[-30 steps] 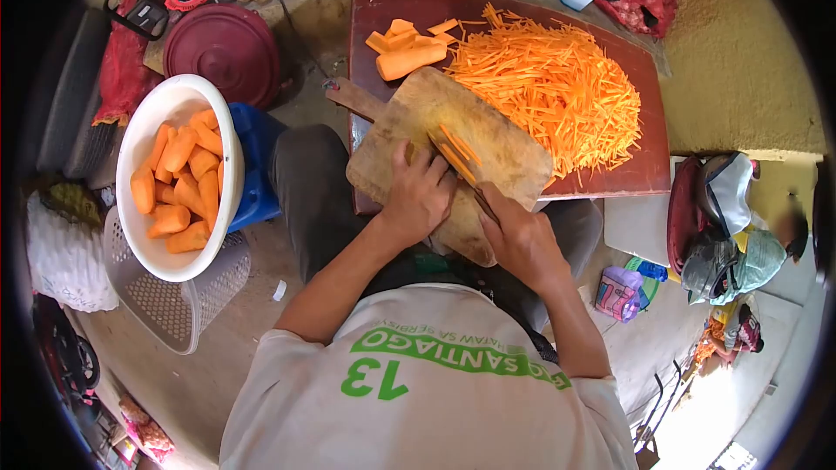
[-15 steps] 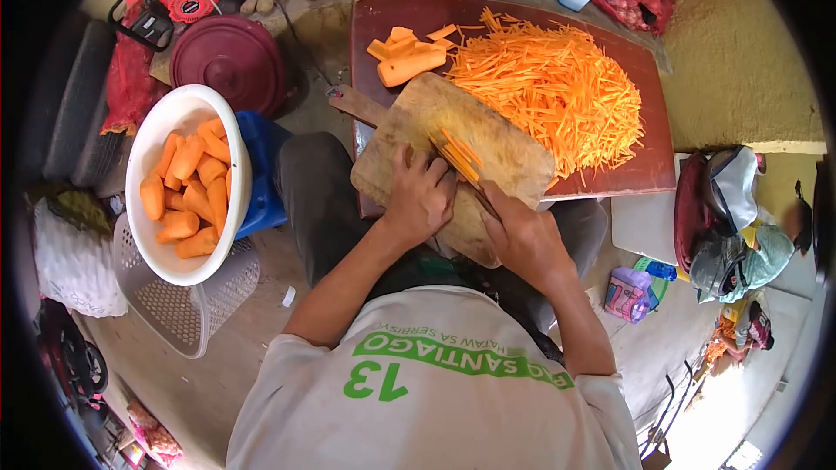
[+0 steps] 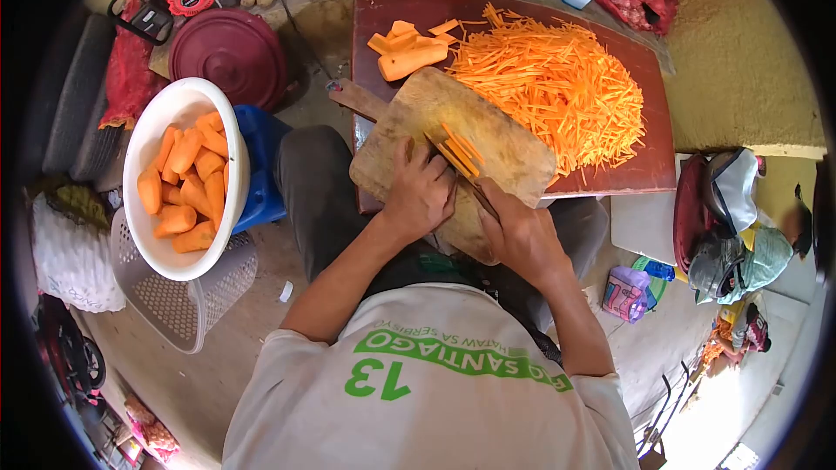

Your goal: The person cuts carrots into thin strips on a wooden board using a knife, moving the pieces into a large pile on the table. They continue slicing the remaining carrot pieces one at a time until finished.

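A worn wooden chopping board (image 3: 515,141) lies tilted over my lap and the near edge of a red tabletop (image 3: 376,17). My right hand (image 3: 529,235) is closed around a knife (image 3: 484,198); its blade runs up and left across the board. Cut carrot sticks (image 3: 461,150) lie on the board along the blade's far side. My left hand (image 3: 420,190) has its fingers curled down beside the blade, pressing a carrot piece that they mostly hide. Beyond the board, a large heap of shredded carrot (image 3: 553,91) and some thick carrot pieces (image 3: 409,59) rest on the tabletop.
To my left, a white basin (image 3: 132,183) of peeled carrots stands by a blue container (image 3: 259,170) and a grey perforated crate (image 3: 157,305). A maroon lid (image 3: 228,59) is behind it. A wooden handle (image 3: 359,99) juts from the board's upper left. Another person (image 3: 749,331) sits far right.
The cut carrot sticks beside the blade have spread slightly apart. Both hands stay nearly in place, and the view has shifted a little.
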The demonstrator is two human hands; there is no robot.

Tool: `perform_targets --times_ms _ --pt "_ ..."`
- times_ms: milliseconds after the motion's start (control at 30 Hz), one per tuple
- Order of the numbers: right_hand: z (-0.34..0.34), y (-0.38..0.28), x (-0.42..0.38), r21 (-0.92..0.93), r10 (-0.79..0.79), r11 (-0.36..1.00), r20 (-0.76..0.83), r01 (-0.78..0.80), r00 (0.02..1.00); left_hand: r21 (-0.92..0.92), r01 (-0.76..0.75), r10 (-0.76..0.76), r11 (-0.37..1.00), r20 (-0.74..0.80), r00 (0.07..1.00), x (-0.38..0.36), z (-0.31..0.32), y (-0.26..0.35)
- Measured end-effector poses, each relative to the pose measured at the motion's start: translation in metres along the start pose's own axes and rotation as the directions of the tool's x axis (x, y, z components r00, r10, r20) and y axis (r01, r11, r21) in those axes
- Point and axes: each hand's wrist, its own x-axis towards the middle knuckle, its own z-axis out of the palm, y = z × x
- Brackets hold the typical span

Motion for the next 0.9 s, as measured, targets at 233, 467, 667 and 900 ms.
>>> perform_targets --times_ms 233,467,667,900 --pt "0.000 -0.004 -0.010 0.032 -0.005 0.999 -0.019 0.005 1.000 0.016 0.014 -0.014 1.000 0.018 1.000 -0.001 -0.005 0.000" --pt "-0.004 0.015 -0.011 0.221 0.142 0.968 -0.101 -0.116 0.985 -0.059 0.113 -0.119 0.992 -0.094 0.988 0.000 0.001 -0.002" --pt "-0.009 0.014 -0.020 0.409 0.193 0.898 -0.042 -0.159 0.980 -0.286 0.168 -0.241 0.943 -0.245 0.939 -0.001 0.005 -0.013" --pt "-0.027 0.059 0.014 0.243 0.162 0.959 -0.040 -0.148 0.986 -0.314 0.207 -0.278 0.927 -0.202 0.939 -0.002 0.001 -0.014"
